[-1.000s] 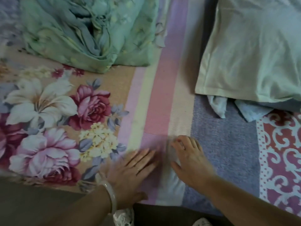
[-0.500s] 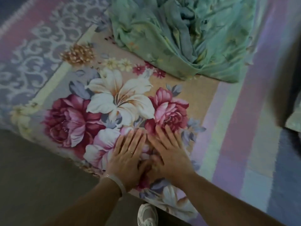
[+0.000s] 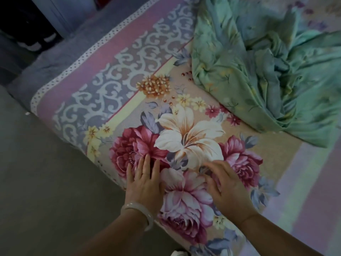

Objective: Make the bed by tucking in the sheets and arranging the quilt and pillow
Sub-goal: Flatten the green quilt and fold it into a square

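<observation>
Hands at near edge of bed, both on the sheet (image 3: pixel 186 139). Left hand (image 3: pixel 143 180): palm down, fingers straight and together, pressing the floral print just inside the bed edge; bracelet (image 3: pixel 138 213) on wrist. Right hand (image 3: pixel 227 189): just beside it to the right, palm down, fingers spread; fingertips blurred, so contact there is unclear. Neither hand holds anything. Sheet lies flat under both palms, no visible wrinkle between them. Floor (image 3: pixel 46 182) at near left; bed edge runs from far left to near right.

Quilt (image 3: pixel 267 74): crumpled green heap, far and right of the hands, well apart from both. Its nearest edge runs obliquely, far-left to near-right, roughly parallel to the bed edge. Right hand is the nearer one.

Judgement: smoothing stage; quilt not yet arranged. Reach for it goes forward and rightward. Pillow not in view.
</observation>
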### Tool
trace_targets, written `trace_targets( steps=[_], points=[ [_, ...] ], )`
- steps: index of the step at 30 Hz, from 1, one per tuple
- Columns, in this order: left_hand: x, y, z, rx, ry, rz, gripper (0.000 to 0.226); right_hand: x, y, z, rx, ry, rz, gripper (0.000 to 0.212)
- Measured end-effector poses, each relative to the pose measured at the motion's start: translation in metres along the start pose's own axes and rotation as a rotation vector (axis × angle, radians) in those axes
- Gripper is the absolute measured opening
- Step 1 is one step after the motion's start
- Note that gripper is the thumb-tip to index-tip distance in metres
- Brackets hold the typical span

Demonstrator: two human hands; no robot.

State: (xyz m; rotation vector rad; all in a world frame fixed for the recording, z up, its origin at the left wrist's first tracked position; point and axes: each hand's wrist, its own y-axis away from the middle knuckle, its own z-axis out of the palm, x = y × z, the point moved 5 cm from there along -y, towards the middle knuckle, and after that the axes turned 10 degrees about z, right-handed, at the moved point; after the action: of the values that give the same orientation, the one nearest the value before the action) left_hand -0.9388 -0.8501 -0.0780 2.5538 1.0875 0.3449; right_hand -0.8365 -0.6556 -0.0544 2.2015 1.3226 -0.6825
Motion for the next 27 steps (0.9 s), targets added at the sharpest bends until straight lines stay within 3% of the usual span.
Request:
trace_targets(
  steps=[9,15,20,23,27],
  points=[
    [0.059,-0.114,-0.109,0.069,0.203,0.152,0.058,0.010,-0.099,-0.096,0.297,-0.090,0.147,0.047],
    [0.118,-0.188,-0.159,0.121,0.660,0.075,0.056,0.043,-0.142,-0.169,0.469,-0.063,0.176,0.050],
    [0.137,-0.226,-0.175,0.097,0.836,0.024,0.059,0.056,-0.166,-0.189,0.484,-0.163,0.286,0.049],
    [0.134,-0.247,-0.185,0.148,0.791,0.022,0.057,0.049,-0.185,-0.190,0.469,-0.183,0.274,0.049],
    [0.132,-0.276,-0.200,0.204,0.801,0.161,0.064,0.040,-0.216,-0.176,0.336,-0.143,0.217,0.056]
  ],
)
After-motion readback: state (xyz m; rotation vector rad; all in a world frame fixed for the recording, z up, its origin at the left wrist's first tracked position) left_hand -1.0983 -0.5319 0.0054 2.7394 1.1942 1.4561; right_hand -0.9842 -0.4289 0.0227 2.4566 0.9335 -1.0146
